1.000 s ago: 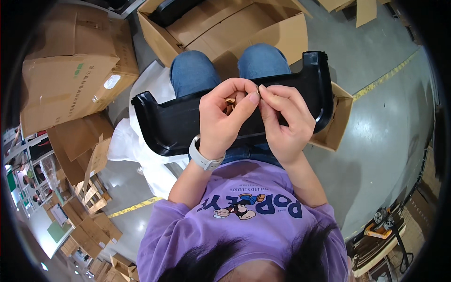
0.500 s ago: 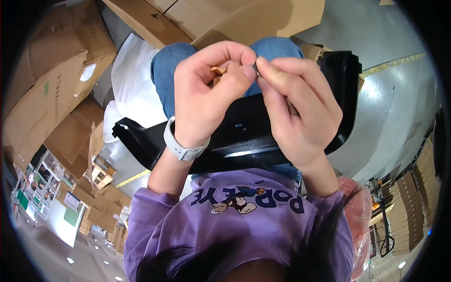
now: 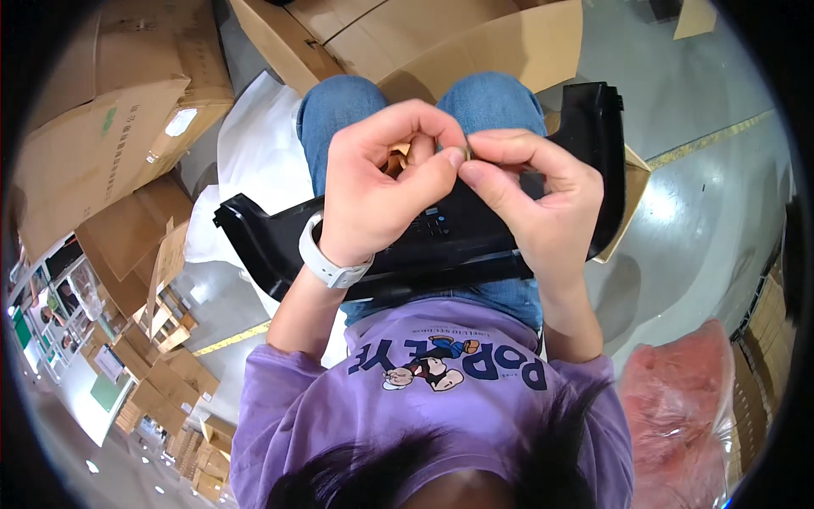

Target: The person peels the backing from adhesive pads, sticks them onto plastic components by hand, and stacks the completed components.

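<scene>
Two hands [image 3: 462, 182], small part [image 3: 465, 153] pinched between

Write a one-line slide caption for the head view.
Left hand and right hand pinch a small brass-coloured piece above a black plastic part on the lap.

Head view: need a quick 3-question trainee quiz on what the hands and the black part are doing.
1. True or false: the black plastic part lies across the person's lap.
2. Which wrist wears the white watch? A) left B) right C) neither
3. Fill in: the left hand and right hand meet at the fingertips, pinching a small ____-coloured piece above the part.

Key: 1 true; 2 A; 3 brass. The piece is too small to tell its kind.
</scene>
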A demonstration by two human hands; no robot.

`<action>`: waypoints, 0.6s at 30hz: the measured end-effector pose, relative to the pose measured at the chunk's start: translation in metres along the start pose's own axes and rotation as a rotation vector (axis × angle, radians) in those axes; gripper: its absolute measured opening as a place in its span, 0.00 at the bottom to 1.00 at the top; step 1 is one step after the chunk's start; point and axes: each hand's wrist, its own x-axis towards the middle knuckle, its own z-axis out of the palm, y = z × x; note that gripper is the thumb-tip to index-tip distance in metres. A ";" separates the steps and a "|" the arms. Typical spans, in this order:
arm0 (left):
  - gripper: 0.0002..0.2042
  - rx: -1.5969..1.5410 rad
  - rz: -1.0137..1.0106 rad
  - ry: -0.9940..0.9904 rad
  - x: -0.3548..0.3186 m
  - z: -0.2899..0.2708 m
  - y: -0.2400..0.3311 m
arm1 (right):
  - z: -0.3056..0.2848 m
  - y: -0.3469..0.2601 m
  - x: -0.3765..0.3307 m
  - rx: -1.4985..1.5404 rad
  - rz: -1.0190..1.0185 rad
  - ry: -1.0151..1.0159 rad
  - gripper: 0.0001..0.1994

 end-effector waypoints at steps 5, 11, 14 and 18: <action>0.02 0.027 0.029 -0.011 -0.037 0.010 -0.002 | -0.009 -0.012 -0.033 0.101 0.127 -0.078 0.05; 0.02 -0.433 -0.001 0.107 -0.070 -0.001 -0.017 | -0.038 -0.020 -0.058 0.240 0.291 0.018 0.05; 0.04 -0.534 -0.001 0.104 -0.084 -0.007 -0.018 | -0.047 -0.019 -0.069 0.088 0.141 0.099 0.04; 0.01 -0.597 -0.001 0.074 -0.102 0.000 -0.015 | -0.035 -0.017 -0.086 -0.158 -0.102 0.141 0.03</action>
